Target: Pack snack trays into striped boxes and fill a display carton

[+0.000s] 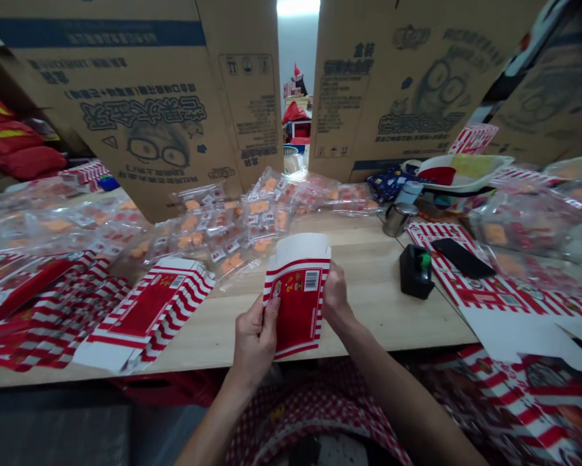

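Note:
Both my hands hold one flat red-and-white striped paper carton upright over the front edge of the wooden table. My left hand grips its lower left edge, thumb on the printed face. My right hand is closed on the right edge, fingers behind the carton. The carton's white top flaps stand up, and a barcode shows near its upper right. To the left lies a fanned stack of the same flat cartons.
Clear packets of orange snacks cover the table's far side. Large cardboard boxes stand behind. A black tape dispenser, a phone, a metal cup and a tray sit right. More cartons lie at left.

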The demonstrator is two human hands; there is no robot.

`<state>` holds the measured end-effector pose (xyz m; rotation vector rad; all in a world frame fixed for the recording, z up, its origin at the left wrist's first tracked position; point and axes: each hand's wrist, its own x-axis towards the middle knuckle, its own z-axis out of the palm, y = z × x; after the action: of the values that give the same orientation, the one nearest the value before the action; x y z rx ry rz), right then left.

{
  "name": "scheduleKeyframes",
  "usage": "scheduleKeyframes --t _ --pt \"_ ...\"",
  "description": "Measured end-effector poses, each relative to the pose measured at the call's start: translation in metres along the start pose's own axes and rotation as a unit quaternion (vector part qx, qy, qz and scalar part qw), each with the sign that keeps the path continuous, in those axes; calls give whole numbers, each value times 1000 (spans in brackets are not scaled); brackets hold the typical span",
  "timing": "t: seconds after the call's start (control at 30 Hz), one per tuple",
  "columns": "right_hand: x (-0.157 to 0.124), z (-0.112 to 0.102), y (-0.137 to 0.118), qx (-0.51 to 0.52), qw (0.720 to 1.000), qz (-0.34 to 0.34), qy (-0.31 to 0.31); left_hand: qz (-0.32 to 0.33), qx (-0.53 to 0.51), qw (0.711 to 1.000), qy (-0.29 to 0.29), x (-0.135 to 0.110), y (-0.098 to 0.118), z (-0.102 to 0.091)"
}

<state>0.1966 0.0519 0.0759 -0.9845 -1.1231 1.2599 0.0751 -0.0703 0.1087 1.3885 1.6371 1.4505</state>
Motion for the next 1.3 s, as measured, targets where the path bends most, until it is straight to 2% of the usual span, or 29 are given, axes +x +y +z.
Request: scheduleKeyframes --t 0.07,0.13,0.23,0.3,0.4,0.47,0.53,0.6,0.73,0.93,1.1,1.2,1.3 --pt "7 -1 0 -33 999 -8 27 0 -1 1000 -4 -2 -3 7" --pt "16 -2 2 -33 997 13 62 9 12 1000 4 -3 -12 13" --pt "32 0 10 -12 994 33 107 65 90 991 70 -5 -37 24" --pt "39 2 15 -9 993 33 113 91 150 979 104 -6 -58 27" --pt "37 1 14 -34 994 19 103 47 165 980 96 -6 -84 26" --pt "28 -1 11 -91 991 -29 97 -4 133 988 74 -5 -91 22" --pt "17 -6 11 -155 981 -84 82 -37 78 996 28 0 -89 17" --pt "6 -11 16 -188 976 -99 40 -45 12 999 -3 7 -80 14" --pt "-12 -20 33 -174 982 -56 -56 -41 -41 997 50 22 -65 11" --pt "-19 -35 48 -82 991 17 -103 -124 -91 987 54 22 -75 15" --pt "-6 -52 32 -29 984 74 -159 -188 -184 965 2 28 -66 8" --pt "1 -60 17 -3 966 116 -230 -206 -225 951 -55 36 -56 -1" --pt "1 -65 10 -36 961 80 -261 -177 -190 961 -95 38 -55 -7"
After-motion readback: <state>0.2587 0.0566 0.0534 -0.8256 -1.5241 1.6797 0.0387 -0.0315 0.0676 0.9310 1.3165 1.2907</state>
